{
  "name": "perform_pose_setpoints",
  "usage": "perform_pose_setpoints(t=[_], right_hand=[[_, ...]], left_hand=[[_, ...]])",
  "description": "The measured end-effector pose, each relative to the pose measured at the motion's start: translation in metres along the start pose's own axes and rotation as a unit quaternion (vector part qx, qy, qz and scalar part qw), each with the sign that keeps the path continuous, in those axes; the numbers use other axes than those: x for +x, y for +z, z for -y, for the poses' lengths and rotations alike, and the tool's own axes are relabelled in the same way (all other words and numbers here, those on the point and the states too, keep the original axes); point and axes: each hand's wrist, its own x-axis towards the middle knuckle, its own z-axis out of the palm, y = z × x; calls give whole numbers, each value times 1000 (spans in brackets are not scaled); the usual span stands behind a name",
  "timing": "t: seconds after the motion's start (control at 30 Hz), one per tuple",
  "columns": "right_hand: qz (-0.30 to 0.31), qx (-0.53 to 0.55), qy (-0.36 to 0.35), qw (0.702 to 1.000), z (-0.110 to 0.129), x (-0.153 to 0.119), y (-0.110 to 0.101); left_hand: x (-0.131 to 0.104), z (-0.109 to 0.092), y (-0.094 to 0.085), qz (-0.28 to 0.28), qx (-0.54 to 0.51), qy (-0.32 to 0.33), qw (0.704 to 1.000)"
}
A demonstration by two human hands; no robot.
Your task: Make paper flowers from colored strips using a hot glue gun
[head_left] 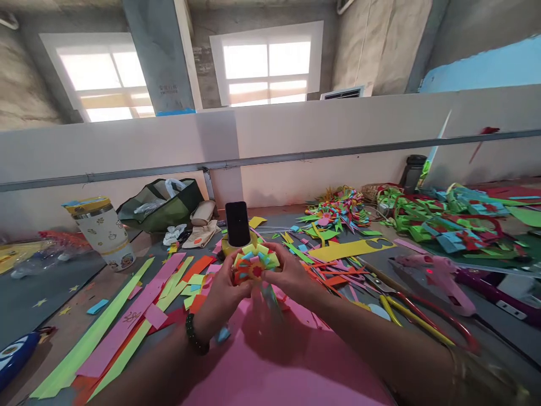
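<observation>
Both hands hold a multicoloured paper flower (256, 265) with folded yellow, blue and orange petals and a red centre. My left hand (230, 285) grips its left side, fingers curled round the edge. On the other side my right hand (289, 273) is closed on it, with the thumb on the front near the centre. A greenish, blurred strip hangs below the flower. Beneath the hands lies a large pink sheet (291, 366). Just behind the flower a black phone (238, 224) stands upright on a yellow roll-like base (230, 251).
Long paper strips (139, 316) lie left, near a tumbler (101, 234) and a green bag (164, 206). To the right are scissors (422, 316), yellow-handled pliers (391, 310) and a pink glue gun (439, 276). Colourful paper pieces (338, 211) are heaped behind.
</observation>
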Motion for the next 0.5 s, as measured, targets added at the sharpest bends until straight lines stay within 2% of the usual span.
perform_pose_setpoints(t=[0.07, 0.13, 0.23, 0.37, 0.43, 0.5], right_hand=[[12, 47, 11, 999, 6, 0, -1], [32, 79, 16, 996, 13, 0, -1], [51, 113, 19, 992, 23, 0, -5], [8, 155, 14, 988, 36, 1, -13], [-7, 154, 16, 988, 39, 0, -12], [2, 146, 29, 989, 42, -4, -4]], left_hand=[[0, -2, -2, 9, -35, 7, 999], [0, -4, -4, 42, -45, 17, 998], [-2, -6, -5, 138, -10, 11, 990], [-6, -5, -5, 255, 37, -47, 965], [-9, -4, -6, 266, 44, -63, 961], [-12, -5, -8, 239, 45, -56, 968]])
